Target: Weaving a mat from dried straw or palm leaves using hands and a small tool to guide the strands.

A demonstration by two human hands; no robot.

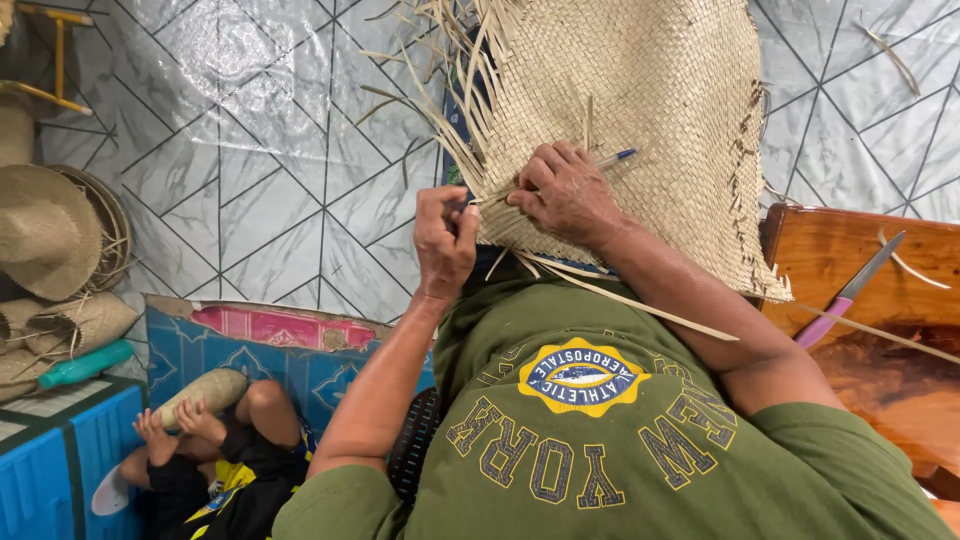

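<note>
Looking down from the head camera, the woven straw mat (640, 120) is held up before the chest, its loose strands fanning out along the upper left edge and trailing from the lower border. Left hand (445, 240) is closed in a narrow pinch on a single straw strand (485, 198) at the mat's lower left edge, thumb and fingers pressed together. Right hand (565, 190) lies knuckles-up against the weave just beside it, fingers curled into the edge where the same strand enters; a blue pen (615, 157) shows from under this hand, though whether the fingers actually grip it cannot be told. Both forearms rise from a green printed shirt (600, 440). To the right, a knife with a purple handle (850, 290) rests on a wooden surface (900, 380), well apart from the hands. At far left, finished straw hats (50, 235) are stacked against the wall. Lower left, a child (205, 460) lies on a blue mat (290, 375), holding a small woven roll (200, 395).
</note>
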